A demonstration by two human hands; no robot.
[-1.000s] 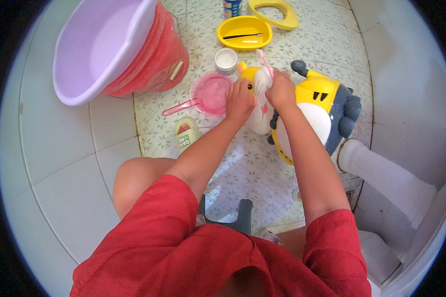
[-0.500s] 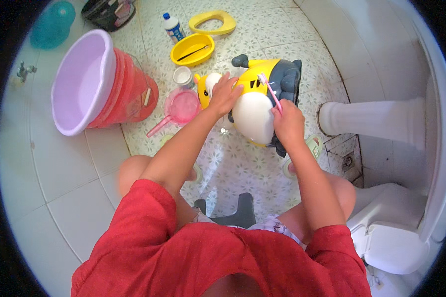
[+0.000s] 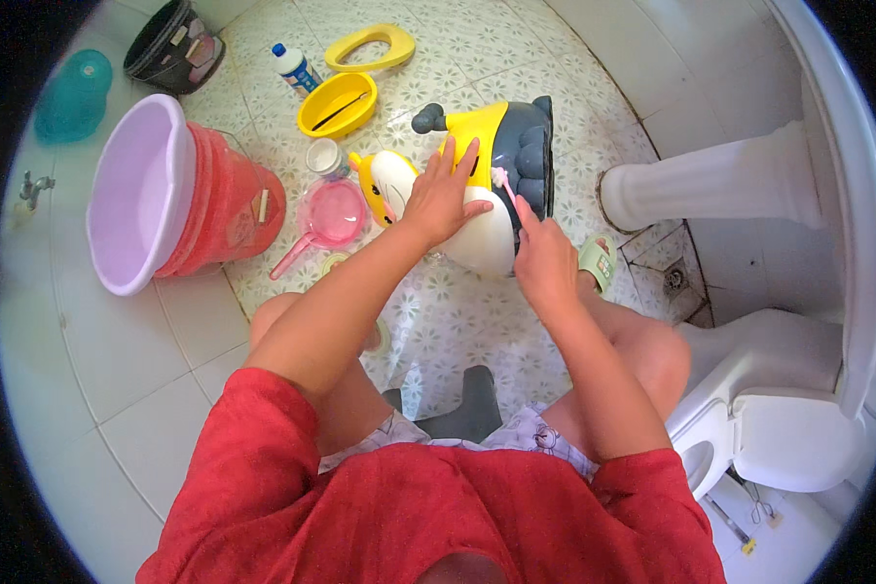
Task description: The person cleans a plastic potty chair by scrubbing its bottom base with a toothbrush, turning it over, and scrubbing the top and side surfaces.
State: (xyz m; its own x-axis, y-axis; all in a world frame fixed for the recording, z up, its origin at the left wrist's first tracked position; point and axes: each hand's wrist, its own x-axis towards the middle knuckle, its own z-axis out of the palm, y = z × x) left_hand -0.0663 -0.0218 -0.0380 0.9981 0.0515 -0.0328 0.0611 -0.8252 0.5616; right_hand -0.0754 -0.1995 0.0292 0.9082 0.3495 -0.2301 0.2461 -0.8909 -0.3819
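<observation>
A child's potty (image 3: 482, 243) shaped like a tiger, yellow, white and dark grey, lies on its side in front of me. My left hand (image 3: 440, 202) rests flat on it with fingers spread, over the yellow and white body near the head. In my right hand (image 3: 547, 261) is a pink toothbrush (image 3: 507, 187), gripped by its handle. Its white bristle end meets the potty where the dark grey part borders the white belly. Beside the tiger's head are a pink dipper (image 3: 334, 212) and a small white-rimmed jar (image 3: 323, 156).
A yellow basin (image 3: 309, 123) holds a thin dark brush. Around it are a blue-capped bottle (image 3: 295, 70) and a yellow ring seat (image 3: 399, 42). At left, a purple basin (image 3: 94, 214) tops a red bucket (image 3: 226, 209). A sink pedestal (image 3: 715, 191) and toilet (image 3: 798, 438) stand right.
My left hand has slid from the tiger's head onto its body and flattened. The toothbrush has come down to the dark grey part. The view has shifted, moving the surroundings leftward.
</observation>
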